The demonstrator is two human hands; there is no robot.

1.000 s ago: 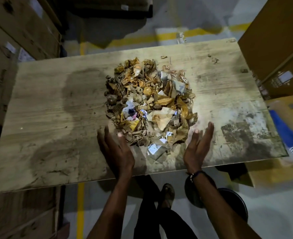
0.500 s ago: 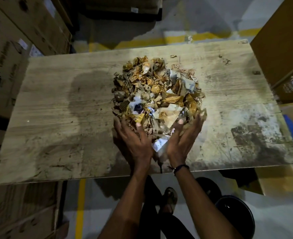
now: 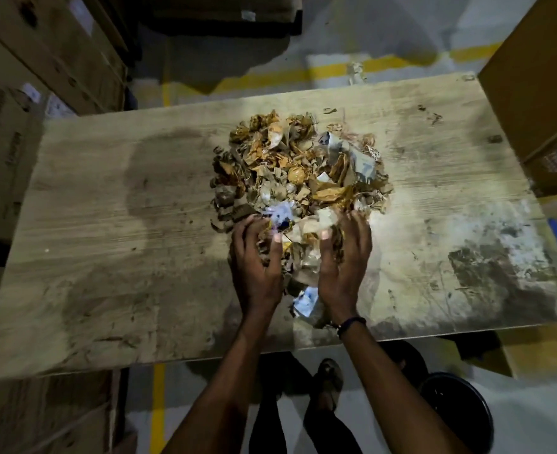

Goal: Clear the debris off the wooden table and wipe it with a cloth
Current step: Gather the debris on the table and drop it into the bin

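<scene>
Cardboard boxes [image 3: 51, 70] are stacked along the left side of a warehouse floor, and a yellow line [image 3: 362, 72] is painted on the grey concrete behind a wooden bench [image 3: 106, 244]. More boxes [image 3: 539, 103] are seen at the right, close to the far right corner of the bench. The bench surface is worn: a large dark stain is spread over its left half, and a pale, scratched patch with dark marks is found near the right front corner.

A pile of debris [image 3: 300, 168], made of crumpled brown and yellowish paper with some white and blue scraps, is placed near the middle of the bench, a little toward the far edge. Some small crumbs are scattered near the far right corner, apart from the pile.

Both hands are laid on the near side of the pile. The left hand [image 3: 257, 260] is placed at the left, its fingers [image 3: 250, 227] curled over the scraps and grasping them. The right hand [image 3: 342, 260] is placed just beside it, its fingers [image 3: 360, 224] bent around the paper at the right and gripping it. A dark band [image 3: 352, 322] is worn on the right wrist. Paper pieces are held between the two hands, down to the near edge.

Below the bench edge, dark trousers and a shoe [image 3: 327, 378] are visible, and a black round bin [image 3: 457, 414] is standing on the floor at the right.
</scene>
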